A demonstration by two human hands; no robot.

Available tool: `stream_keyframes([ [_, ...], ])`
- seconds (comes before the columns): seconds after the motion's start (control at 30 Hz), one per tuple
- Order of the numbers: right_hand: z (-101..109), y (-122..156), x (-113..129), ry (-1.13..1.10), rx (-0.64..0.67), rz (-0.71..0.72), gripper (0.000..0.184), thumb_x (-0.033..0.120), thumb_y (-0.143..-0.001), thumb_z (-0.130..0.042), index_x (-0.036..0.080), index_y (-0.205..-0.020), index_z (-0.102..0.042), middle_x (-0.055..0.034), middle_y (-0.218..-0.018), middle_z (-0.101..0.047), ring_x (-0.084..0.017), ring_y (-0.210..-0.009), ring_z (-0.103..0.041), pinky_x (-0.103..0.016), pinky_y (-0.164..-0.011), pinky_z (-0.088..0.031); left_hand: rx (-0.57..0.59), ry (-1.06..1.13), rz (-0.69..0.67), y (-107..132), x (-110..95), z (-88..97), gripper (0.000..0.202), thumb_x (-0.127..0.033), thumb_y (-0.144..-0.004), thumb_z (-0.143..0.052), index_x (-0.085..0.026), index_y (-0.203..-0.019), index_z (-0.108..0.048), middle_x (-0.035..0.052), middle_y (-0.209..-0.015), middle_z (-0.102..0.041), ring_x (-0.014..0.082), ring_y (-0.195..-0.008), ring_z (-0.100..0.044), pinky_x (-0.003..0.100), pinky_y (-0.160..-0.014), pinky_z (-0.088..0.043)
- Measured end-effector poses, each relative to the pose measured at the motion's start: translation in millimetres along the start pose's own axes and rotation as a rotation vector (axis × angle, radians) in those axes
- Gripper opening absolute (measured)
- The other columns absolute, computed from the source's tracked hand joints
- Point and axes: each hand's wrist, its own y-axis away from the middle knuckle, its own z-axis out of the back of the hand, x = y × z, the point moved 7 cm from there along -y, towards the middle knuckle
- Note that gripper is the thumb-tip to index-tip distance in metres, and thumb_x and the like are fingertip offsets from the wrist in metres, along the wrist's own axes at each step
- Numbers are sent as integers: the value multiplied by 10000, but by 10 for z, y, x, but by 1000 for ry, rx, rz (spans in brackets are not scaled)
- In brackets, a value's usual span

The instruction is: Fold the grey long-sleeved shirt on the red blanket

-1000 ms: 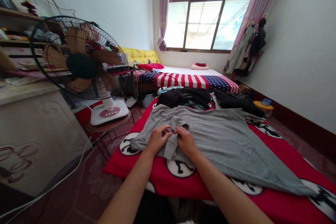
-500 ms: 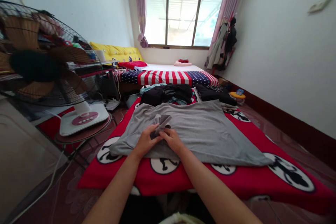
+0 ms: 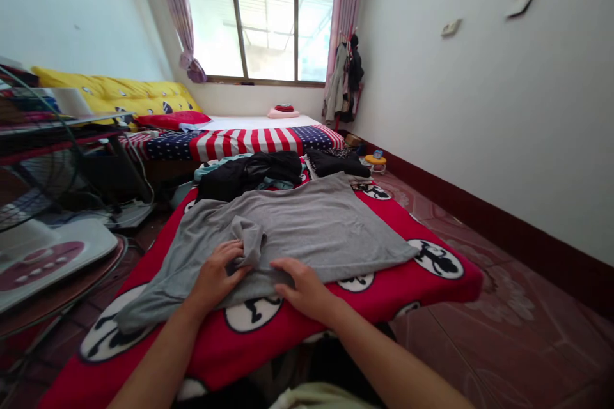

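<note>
A grey shirt (image 3: 311,223) lies spread flat across the red blanket (image 3: 192,358), its lower edge towards me. Near its left half a piece of the cloth is bunched up and stands above the rest. My left hand (image 3: 215,278) is closed on that bunched fold, thumb to the near side and fingers partly behind the cloth. To the right of it, my right hand (image 3: 304,287) hovers over or rests lightly on the shirt's near edge. Its thumb and fingers are apart, with nothing between them.
Behind the shirt are a dark heap of clothes (image 3: 254,172) and a folded black pile (image 3: 336,163). A fan base (image 3: 52,259) sits on a round stool at left. Beyond stands a bed with a striped cover (image 3: 240,144); a yellow stool (image 3: 375,160) is at right.
My right hand has let go of the bunched cloth and moved away to the right, its fingers opening. The left hand still holds the fold. My view has turned to the right.
</note>
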Motion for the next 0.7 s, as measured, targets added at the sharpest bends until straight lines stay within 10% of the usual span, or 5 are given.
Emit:
stream_keyframes([
  [0.2,1267,643,-464,291,-66,-119,436,167,-754,-598,213,-1187,-619,-96,-1229,-636,-243,-1149,-578,-438,-1016,-426,222,-121,-31,-63,-147,7,745,-370,-739,-697,-279,-1420,-409,62,-1159,-617,251,-1082,-550,364,-944,-445],
  [0.37,2243,1072,-884,569,-71,-258,421,248,-734,-608,218,-1150,-664,-104,-1251,-626,-272,-1162,-566,-460,-1043,-396,459,-264,-45,-259,-177,35,684,-370,-599,-791,-273,-1250,-604,60,-1020,-646,269,-966,-587,327,-837,-458],
  [0.53,2642,1312,-1176,546,-194,-346,331,231,-740,-522,246,-998,-728,-75,-1228,-632,-251,-1165,-569,-427,-1043,-406,572,-331,-143,-387,-306,11,268,-329,-546,-793,-272,-799,-724,41,-866,-663,283,-903,-597,340,-805,-450],
  [0.7,2694,1330,-1272,447,-344,-348,239,255,-746,-523,247,-861,-731,-68,-1223,-629,-247,-1167,-565,-423,-1035,-409,521,-233,-228,-308,-557,119,203,-275,-541,-728,-288,-743,-709,36,-1054,-691,283,-1091,-577,365,-1002,-393],
])
